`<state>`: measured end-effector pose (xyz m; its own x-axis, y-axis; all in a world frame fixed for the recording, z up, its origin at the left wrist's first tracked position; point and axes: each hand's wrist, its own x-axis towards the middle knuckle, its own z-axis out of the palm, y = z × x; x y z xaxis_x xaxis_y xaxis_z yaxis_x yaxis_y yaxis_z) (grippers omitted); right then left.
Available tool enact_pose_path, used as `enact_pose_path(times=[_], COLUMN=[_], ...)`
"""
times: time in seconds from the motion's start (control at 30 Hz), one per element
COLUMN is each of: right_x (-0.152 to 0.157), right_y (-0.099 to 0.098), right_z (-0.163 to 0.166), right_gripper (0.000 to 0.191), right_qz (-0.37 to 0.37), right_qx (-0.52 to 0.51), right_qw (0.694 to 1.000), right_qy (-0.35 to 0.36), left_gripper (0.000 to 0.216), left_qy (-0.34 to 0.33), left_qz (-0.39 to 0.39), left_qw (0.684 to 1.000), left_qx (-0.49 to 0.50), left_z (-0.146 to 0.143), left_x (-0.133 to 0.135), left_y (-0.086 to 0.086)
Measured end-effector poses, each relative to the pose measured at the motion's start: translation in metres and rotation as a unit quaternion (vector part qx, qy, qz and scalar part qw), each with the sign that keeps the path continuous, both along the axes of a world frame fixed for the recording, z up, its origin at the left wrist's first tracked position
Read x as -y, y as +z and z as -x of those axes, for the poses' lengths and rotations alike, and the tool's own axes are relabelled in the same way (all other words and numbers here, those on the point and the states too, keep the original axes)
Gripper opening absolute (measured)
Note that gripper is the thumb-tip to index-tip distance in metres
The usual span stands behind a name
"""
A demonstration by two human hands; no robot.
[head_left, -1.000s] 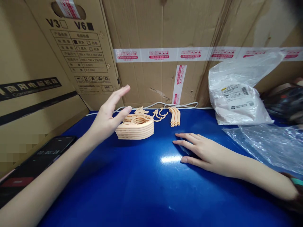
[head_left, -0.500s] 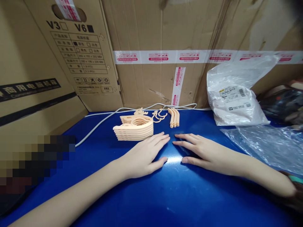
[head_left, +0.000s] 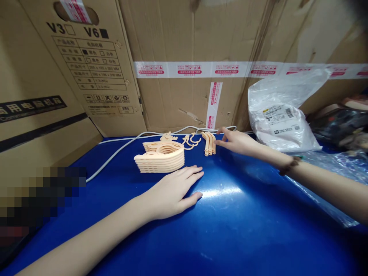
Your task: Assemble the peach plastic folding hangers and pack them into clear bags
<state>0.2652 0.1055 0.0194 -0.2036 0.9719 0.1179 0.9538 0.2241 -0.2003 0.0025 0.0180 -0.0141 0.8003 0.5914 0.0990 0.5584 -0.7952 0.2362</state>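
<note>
A stack of peach plastic hanger bodies (head_left: pixel 161 157) lies on the blue table (head_left: pixel 218 222). Behind it sit a few small peach hooks (head_left: pixel 191 141) and a bundle of curved peach bars (head_left: pixel 209 143). My left hand (head_left: pixel 172 189) rests flat on the table just in front of the stack, fingers stretched out, holding nothing. My right hand (head_left: pixel 235 142) reaches out to the curved bars, its fingertips at their right side; the fingers are extended and nothing is gripped.
Cardboard boxes (head_left: pixel 186 57) wall in the back and left. A white cable (head_left: pixel 115 153) runs along the back of the table. A white plastic bag with a label (head_left: pixel 280 119) and clear plastic film (head_left: pixel 324 165) lie at the right. A blurred dark object (head_left: pixel 37 199) sits at the left.
My left hand came down from beside the stack and now lies flat on the table. My right hand has left the table's middle and moved forward to the curved bars.
</note>
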Motion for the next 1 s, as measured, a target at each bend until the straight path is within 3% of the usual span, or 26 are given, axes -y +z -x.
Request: enact_pose_path(times=[0.13,0.23,0.37,0.8,1.0], right_x=[-0.034,-0.046,-0.047,-0.043,-0.044], right_y=[-0.014,-0.022,-0.024,-0.013,-0.009], right_z=[0.002,0.004,0.007,0.014,0.013], right_gripper=[0.063,0.051,0.034,0.036,0.035], right_qz=[0.033,0.066,0.101,0.156,0.142], right_qx=[-0.049,-0.096,-0.151,-0.193,-0.174], right_qw=[0.996,0.990,0.980,0.962,0.967], right_qy=[-0.065,-0.079,-0.084,-0.113,-0.120], left_gripper=[0.054,0.054,0.052,0.054,0.052], left_qy=[-0.006,-0.004,-0.003,-0.004,-0.008], left_qz=[0.007,0.008,0.007,0.006,0.006], left_qw=[1.000,1.000,1.000,1.000,1.000], left_qx=[0.015,0.016,0.021,0.015,0.027], left_z=[0.000,0.000,0.000,0.000,0.000], left_x=[0.000,0.000,-0.001,-0.002,-0.001], left_y=[0.000,0.000,0.000,-0.001,-0.002])
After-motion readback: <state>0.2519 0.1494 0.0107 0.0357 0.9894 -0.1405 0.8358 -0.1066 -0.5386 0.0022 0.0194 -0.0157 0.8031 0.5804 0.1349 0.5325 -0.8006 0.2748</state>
